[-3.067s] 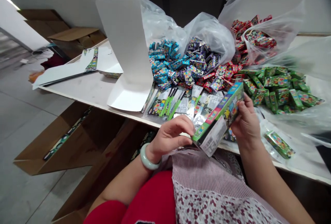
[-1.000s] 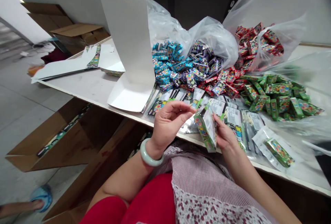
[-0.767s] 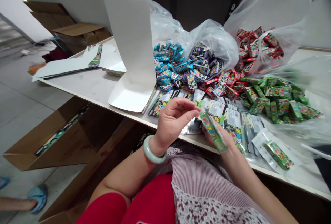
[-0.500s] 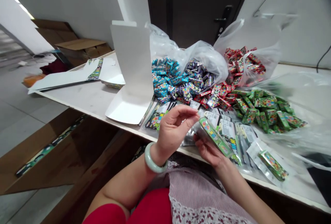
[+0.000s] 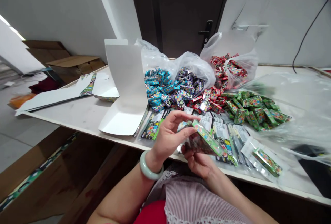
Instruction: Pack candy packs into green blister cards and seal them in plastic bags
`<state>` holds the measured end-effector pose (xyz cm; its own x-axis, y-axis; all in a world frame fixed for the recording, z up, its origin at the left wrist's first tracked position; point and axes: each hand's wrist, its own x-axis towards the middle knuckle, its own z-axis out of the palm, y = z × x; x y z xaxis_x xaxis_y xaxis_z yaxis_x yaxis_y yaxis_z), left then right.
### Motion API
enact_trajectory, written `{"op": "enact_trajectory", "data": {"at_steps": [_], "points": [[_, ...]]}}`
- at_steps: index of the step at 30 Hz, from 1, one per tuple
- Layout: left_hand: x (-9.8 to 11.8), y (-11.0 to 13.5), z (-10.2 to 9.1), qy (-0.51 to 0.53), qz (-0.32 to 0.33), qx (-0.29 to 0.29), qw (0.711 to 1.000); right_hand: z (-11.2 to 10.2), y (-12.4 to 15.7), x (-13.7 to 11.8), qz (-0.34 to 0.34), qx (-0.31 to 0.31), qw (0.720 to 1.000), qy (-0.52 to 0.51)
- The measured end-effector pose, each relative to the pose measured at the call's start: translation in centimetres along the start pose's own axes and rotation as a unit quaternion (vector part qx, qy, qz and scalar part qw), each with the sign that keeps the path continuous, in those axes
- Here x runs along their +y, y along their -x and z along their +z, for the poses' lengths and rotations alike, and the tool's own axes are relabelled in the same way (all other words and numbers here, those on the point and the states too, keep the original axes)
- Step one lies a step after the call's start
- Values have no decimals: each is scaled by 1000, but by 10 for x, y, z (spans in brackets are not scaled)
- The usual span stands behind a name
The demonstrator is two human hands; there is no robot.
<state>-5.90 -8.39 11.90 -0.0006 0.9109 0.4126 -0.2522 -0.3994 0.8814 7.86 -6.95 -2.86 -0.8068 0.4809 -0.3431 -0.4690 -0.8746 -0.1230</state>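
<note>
Both hands are around a green printed pack [image 5: 205,139], tilted over the front edge of the table, with a darker, partly see-through side facing me. My left hand [image 5: 169,134], a pale bracelet at its wrist, pinches the pack's upper left end between thumb and fingers. From below, my right hand [image 5: 198,162] grips the pack; some of its fingers are hidden behind it. Flat printed pouches [image 5: 224,141] lie in a row just behind the hands. To their right is a clear pouch [image 5: 266,160] with a green pack inside.
Heaps of small blue packs [image 5: 157,86], purple packs [image 5: 190,82], red packs [image 5: 214,98] and green packs [image 5: 256,110] spill from plastic bags along the back. A white card box [image 5: 124,120] stands folded open on the left. Cardboard cartons [image 5: 77,61] stand further left.
The view has shifted to the right. My left thumb and fingers have closed on the pack's upper end, and the pack has turned to show more of its dark side.
</note>
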Motion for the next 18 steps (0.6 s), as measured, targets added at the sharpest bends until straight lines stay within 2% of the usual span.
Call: {"op": "enact_trajectory", "data": {"at_steps": [6,11,18], "points": [[-4,-9,-7,67,-27,-55,996,-1,1,10,47,-16,998,-40],[-5,-11,-8,60,-44,-44,996,-1,-1,17,79,-28,995,-62],[-10,-10,-6,63,-54,-13,996,-4,-1,16,88,-35,992,-81]]}}
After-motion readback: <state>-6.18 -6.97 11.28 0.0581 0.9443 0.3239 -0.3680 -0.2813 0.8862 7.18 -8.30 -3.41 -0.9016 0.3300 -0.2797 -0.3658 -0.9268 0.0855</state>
